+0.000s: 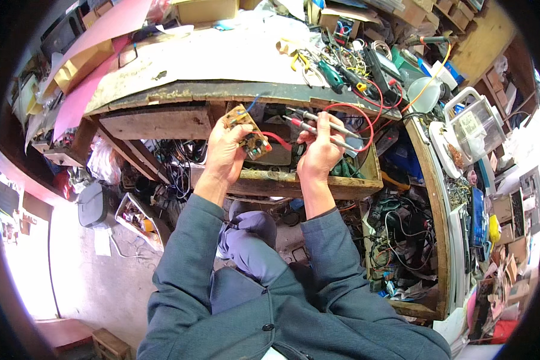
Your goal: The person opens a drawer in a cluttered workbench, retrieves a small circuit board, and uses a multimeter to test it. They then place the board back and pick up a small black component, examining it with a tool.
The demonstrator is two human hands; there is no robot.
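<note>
My left hand [223,153] is closed round the edge of a small tan circuit board [255,144], thumb on its face. A blue wire [255,102] rises from the board's top, and a thick red wire [276,138] runs off its right side. To the right, my right hand [319,155] is closed round a pair of test probes [303,125], one with a red grip and one grey and dark. Their tips point left toward the board, apart from it. A red lead [371,123] loops from beside my right hand up to the bench.
Below my hands an open wooden drawer [282,183] juts from the workbench [222,63]. Pliers [303,60], cables and tools crowd the bench at the back right. A bin of tangled cables [402,234] stands at the right, a small box of parts [141,222] on the floor left.
</note>
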